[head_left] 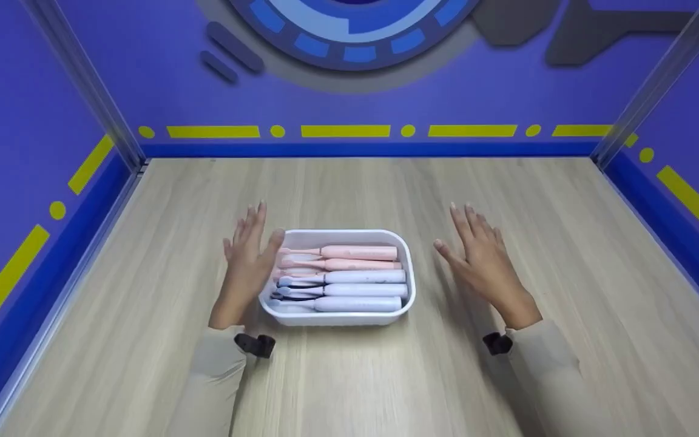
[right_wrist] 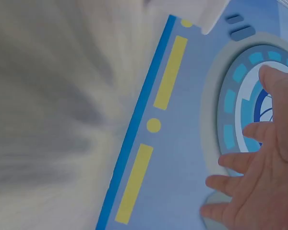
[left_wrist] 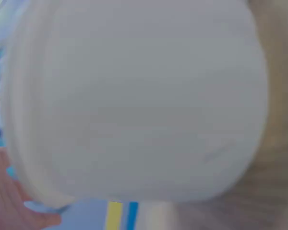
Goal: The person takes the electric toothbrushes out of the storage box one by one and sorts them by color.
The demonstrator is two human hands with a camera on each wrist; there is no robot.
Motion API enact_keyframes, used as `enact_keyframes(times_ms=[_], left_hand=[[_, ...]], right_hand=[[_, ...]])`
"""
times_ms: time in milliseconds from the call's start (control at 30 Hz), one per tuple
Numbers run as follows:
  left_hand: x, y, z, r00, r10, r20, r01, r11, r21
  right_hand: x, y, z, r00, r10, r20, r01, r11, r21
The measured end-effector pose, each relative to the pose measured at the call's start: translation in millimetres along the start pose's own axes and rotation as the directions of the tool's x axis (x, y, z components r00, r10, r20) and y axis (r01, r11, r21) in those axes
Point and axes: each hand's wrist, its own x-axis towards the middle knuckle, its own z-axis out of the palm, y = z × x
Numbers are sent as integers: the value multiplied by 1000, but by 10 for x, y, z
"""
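Note:
A white plastic bin (head_left: 337,320) holds several electric toothbrushes laid side by side, their heads to the left. Two at the far side are pink, such as the pink toothbrush (head_left: 358,252); those nearer are pale, like the white toothbrush (head_left: 358,304). Beside the bin's left end is my left hand (head_left: 245,261), fingers extended and thumb overlapping the rim in the head view; whether it touches is unclear. The bin's end wall (left_wrist: 139,100) fills most of the left wrist view. My right hand (head_left: 484,262) hovers apart from the bin, to its right, fingers spread and holding nothing.
The bin stands on a wood-grain table (head_left: 337,382). A blue back wall (head_left: 349,109) with yellow markings rises behind it, and similar side panels with metal corner posts enclose the left and right. Dark straps (head_left: 255,346) circle both wrists.

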Motion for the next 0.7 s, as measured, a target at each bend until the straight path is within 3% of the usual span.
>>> enact_keyframes(times_ms=[67,200,300,467,600,700], left_hand=[[27,-63,-17,999,-22,26,26,983,-182],[56,-200,-13,993,-75,92,109,888,-448],[71,-288,25,985,-97,144,166,774,-611],[95,-398,122,978,-76,192,203,539,-817],[99,-437,194,973,-58,224,228,413,-882],[100,-444,236,965,-58,257,261,346,-901]], right_hand=[[24,-33,-12,1000,-10,-3,11,998,68],[84,-99,-38,999,-32,11,29,977,214],[138,-149,-62,998,-51,34,38,952,304],[254,-225,-100,992,-90,91,43,903,427],[354,-276,-116,979,-102,176,10,889,459],[421,-317,-127,964,-117,239,0,897,442]])
